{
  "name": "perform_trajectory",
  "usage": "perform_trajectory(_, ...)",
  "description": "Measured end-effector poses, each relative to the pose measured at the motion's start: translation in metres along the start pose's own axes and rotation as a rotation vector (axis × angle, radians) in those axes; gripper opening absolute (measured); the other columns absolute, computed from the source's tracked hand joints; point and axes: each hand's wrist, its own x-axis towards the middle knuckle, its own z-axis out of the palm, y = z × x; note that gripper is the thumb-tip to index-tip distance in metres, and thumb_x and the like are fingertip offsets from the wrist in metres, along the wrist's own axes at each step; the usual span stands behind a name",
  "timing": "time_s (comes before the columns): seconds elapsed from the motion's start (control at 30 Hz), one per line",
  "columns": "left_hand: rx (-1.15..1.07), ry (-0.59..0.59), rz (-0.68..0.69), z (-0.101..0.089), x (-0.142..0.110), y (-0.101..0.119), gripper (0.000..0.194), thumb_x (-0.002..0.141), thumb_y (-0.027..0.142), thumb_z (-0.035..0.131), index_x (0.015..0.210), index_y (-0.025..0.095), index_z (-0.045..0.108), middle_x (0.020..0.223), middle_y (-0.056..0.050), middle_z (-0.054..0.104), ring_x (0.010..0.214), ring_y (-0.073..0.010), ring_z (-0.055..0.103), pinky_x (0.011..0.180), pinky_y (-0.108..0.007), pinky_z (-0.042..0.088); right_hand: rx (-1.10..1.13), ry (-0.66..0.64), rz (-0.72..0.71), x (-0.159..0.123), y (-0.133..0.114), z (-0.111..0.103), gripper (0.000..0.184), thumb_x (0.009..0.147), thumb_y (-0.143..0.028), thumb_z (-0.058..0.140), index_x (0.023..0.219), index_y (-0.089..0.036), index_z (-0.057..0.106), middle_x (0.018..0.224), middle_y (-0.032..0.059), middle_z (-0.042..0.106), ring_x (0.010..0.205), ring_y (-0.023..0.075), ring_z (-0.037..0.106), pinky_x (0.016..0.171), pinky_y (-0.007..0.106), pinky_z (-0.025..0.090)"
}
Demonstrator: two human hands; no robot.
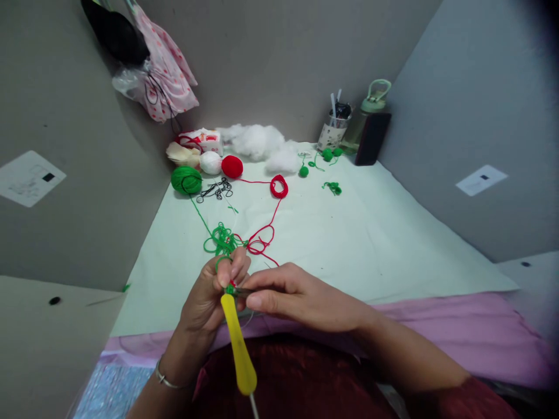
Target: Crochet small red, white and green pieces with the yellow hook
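My left hand [209, 291] is closed, pinching a small green crochet piece [229, 288] with a bit of red yarn showing on it. A yellow-handled crochet hook [239, 349] hangs down from that piece toward my lap, its upper end against the green stitches. My right hand [297, 297] comes in from the right, thumb and fingers closed on a small dark metal tool [243, 292]; its kind is hard to make out. The tool's end touches or lies right beside the crochet piece. Loose green yarn [222, 238] and red yarn loops [261, 243] lie just beyond my hands.
Balls of green yarn [186, 180], white yarn [211, 163] and red yarn [232, 167] stand back left. White stuffing [257, 142] lies behind them. A red yarn coil [279, 187], green pieces [333, 188], a straw cup [334, 134], a bottle [375, 103] and a phone [372, 139] are farther right.
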Motion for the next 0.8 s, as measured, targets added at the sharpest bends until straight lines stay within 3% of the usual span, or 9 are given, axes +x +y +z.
perform_trajectory(0.5, -0.011, -0.023, -0.009, 0.0022, -0.0005, -0.0035, 0.021, 0.077, 0.032, 0.095, 0.068, 0.023, 0.078, 0.076, 0.002, 0.047, 0.062, -0.0097, 0.043, 0.048, -0.016, 0.045, 0.072, 0.020, -0.002, -0.0014, 0.0064, -0.0007, 0.026, 0.101, -0.038, 0.065, 0.103, -0.016, 0.079, 0.092, 0.0018, 0.070, 0.086, 0.0144, 0.058, 0.085, 0.030, 0.045)
perform_trajectory(0.67, 0.004, 0.026, -0.015, 0.0051, 0.0004, -0.0046, 0.024, 0.074, 0.033, 0.097, 0.065, 0.023, 0.077, 0.074, 0.003, 0.044, 0.063, -0.0109, 0.043, 0.051, -0.018, 0.043, 0.073, 0.074, -0.066, -0.0056, 0.0064, -0.0039, 0.025, 0.104, -0.034, 0.062, 0.094, -0.016, 0.076, 0.084, -0.0018, 0.063, 0.078, 0.0111, 0.052, 0.080, 0.027, 0.043)
perform_trajectory(0.8, 0.039, 0.093, -0.055, 0.0069, 0.0040, -0.0049, 0.034, 0.064, 0.034, 0.103, 0.056, 0.021, 0.072, 0.070, 0.003, 0.044, 0.061, -0.0101, 0.042, 0.058, -0.021, 0.044, 0.135, 0.128, -0.103, -0.0051, 0.0041, -0.0038, 0.018, 0.100, -0.035, 0.067, 0.097, -0.018, 0.073, 0.090, -0.0017, 0.063, 0.081, 0.0116, 0.052, 0.079, 0.027, 0.044)
